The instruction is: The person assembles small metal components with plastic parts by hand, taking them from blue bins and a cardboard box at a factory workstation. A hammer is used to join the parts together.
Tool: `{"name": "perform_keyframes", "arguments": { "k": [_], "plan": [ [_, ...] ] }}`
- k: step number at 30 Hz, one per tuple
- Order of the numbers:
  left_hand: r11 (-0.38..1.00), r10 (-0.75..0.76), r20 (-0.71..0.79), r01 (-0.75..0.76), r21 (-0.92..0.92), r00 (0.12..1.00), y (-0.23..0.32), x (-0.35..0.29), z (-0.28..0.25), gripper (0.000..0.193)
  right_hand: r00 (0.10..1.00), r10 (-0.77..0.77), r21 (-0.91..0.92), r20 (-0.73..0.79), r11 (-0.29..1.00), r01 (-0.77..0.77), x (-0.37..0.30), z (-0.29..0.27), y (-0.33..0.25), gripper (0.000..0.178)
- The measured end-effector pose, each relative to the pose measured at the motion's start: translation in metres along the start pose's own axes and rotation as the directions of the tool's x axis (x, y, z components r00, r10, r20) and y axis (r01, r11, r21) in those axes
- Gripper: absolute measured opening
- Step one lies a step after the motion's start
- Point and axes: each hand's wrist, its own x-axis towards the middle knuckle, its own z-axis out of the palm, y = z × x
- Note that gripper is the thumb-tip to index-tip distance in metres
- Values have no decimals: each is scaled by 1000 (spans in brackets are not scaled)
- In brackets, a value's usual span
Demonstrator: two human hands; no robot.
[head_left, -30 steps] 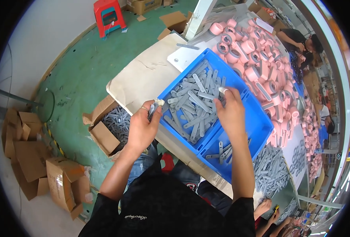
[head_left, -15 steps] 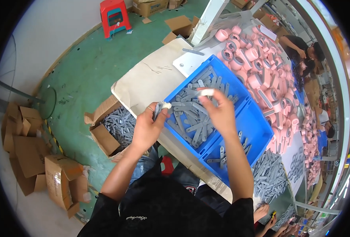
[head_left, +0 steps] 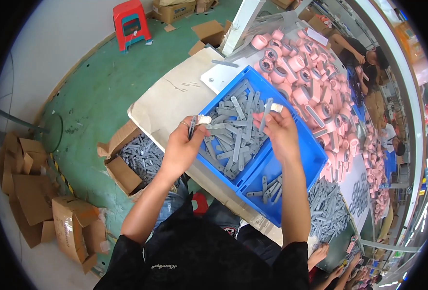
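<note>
My left hand (head_left: 181, 145) is closed on a narrow grey piece (head_left: 191, 128) held upright above the near left rim of a divided blue bin (head_left: 271, 167). A white wrapping (head_left: 204, 119) covers one of its fingertips. In my right hand (head_left: 284, 137), a flat grey strip with rounded ends (head_left: 266, 114) is pinched over the bin's larger compartment. White wrapping (head_left: 276, 108) shows on a finger of that hand too. Beneath both hands lies a heap of similar grey strips (head_left: 238, 135). Several more strips (head_left: 273, 188) rest in the smaller compartment.
Pink rounded parts (head_left: 298, 72) are piled beyond the bin. A cardboard box of grey pieces (head_left: 139, 159) stands left of the table (head_left: 170, 96). More grey strips (head_left: 327, 208) lie at right, near another person's hand (head_left: 319, 253). A red stool (head_left: 131, 26) stands far left.
My right hand has moved slightly right and down and now shows a grey strip held upright. My left hand has shifted a little left, keeping its piece. The view has shifted slightly.
</note>
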Motion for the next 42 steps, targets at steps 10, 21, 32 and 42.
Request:
{"name": "perform_keyframes", "arguments": {
  "k": [10,21,32,42],
  "plan": [
    [632,408,37,-312,710,912,-3,14,8,20,937,-330,-983,118,92,157,-56,55,36,33],
    [591,388,188,-400,700,902,7,42,39,25,998,-5,-567,-64,823,-33,-55,12,9,19],
    [532,422,477,-637,559,771,4,78,51,21,992,45,459,120,884,-95,-58,-46,-14,15],
    [982,-185,462,180,54,868,39,46,50,38,986,100,205,-135,976,-70,-42,23,5,27]
  ]
}}
